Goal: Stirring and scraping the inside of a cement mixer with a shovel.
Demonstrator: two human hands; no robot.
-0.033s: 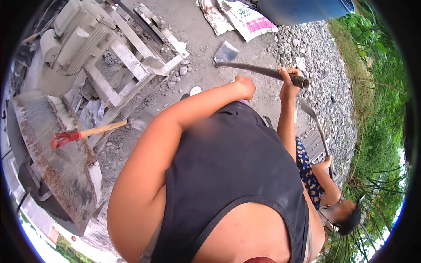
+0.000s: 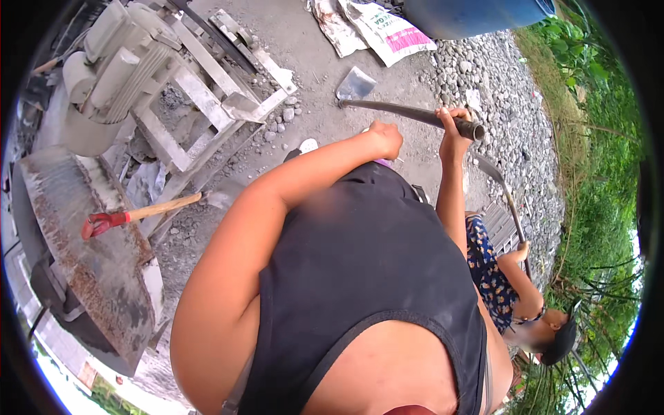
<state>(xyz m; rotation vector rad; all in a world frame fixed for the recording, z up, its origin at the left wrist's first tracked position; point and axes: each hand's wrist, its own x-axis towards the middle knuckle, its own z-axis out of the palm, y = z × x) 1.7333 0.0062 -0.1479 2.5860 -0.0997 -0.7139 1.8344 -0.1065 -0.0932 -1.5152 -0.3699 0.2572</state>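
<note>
a: what did the right hand point(image 2: 453, 123) hold?
b: it was wrapped tight round the shovel handle point(image 2: 408, 114), close to its near end.
a: and the left hand point(image 2: 386, 138)?
b: it was curled up like a fist, just under the handle. i could not tell if it held anything.
a: where was the shovel blade point(image 2: 356, 84)?
b: down on the bare ground point(image 2: 304, 41), near the edge of the grey stones point(image 2: 498, 90), just below the sacks point(image 2: 387, 31).
a: did anything move?
b: no. the hands and shovel sat in the same spots as in the picture before, so no scoop looked under way.
</note>
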